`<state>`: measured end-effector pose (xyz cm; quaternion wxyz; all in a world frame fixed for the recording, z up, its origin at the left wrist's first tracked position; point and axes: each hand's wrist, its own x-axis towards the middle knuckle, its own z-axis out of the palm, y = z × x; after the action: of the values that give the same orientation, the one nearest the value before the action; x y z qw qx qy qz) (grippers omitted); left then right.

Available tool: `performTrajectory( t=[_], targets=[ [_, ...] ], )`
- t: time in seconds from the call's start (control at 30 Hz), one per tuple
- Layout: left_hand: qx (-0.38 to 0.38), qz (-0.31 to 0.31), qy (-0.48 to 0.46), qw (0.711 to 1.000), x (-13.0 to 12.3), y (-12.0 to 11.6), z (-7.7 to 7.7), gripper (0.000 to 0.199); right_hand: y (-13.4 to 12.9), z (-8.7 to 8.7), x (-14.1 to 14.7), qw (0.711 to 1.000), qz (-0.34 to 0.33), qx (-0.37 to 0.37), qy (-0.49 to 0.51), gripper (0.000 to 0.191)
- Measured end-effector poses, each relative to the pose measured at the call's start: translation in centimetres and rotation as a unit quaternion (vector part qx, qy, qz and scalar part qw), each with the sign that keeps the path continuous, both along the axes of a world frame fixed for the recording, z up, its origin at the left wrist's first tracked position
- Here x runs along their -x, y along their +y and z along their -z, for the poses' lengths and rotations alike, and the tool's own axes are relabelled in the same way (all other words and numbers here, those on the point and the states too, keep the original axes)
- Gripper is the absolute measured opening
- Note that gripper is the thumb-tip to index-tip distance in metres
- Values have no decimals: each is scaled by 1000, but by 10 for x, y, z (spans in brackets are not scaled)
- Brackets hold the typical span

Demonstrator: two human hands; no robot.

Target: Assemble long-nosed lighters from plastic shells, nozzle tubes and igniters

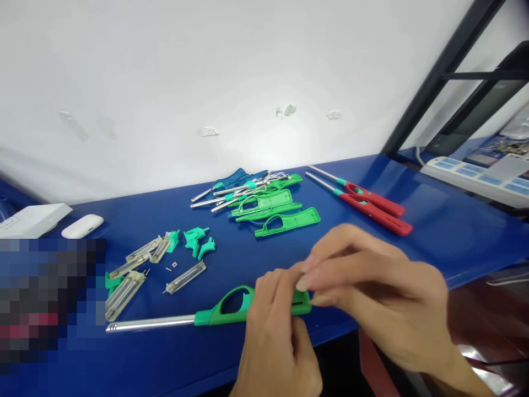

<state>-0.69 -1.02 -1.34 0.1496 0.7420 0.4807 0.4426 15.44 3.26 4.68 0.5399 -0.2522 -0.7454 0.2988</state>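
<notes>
A green long-necked lighter (230, 317) with a metal tube lies across the front of the blue table, its tube pointing left. My left hand (275, 331) is closed over its handle. At the handle's right end, my right hand (372, 292) has its thumb and fingers pinched together; anything between the fingertips is hidden. Behind my hands lie green lighter handle shells (291, 220), with metal tubes and blue shells piled up. To the left are several clear fuel tanks (185, 277) and turquoise triggers (206, 248).
Two red lighters (372, 209) lie at the back right. A white earbud case (82, 226) and a white box (35, 219) sit at the far left. A power strip (475, 176) is beyond the black metal frame (438, 82). Tiny parts (174, 264) lie near the tanks.
</notes>
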Motion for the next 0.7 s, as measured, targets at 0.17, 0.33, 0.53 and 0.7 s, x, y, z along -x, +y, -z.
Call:
performTrajectory(
  t=[0.17, 0.33, 0.53, 0.7],
  targets=[
    [4, 10, -9, 1000, -2, 2, -2, 71, 1, -3, -6, 998, 54, -3, -30, 25],
    [7, 12, -15, 1000, -2, 1, 1, 65, 1, -2, -4, 998, -39, 36, 25, 34],
    [12, 19, -22, 999, -2, 3, 0, 58, 0, -1, 2, 1000, -22, -10, 5, 33],
    [24, 13, -25, 999, -3, 1, -2, 64, 0, 2, -4, 999, -24, 15, 16, 39]
  ],
)
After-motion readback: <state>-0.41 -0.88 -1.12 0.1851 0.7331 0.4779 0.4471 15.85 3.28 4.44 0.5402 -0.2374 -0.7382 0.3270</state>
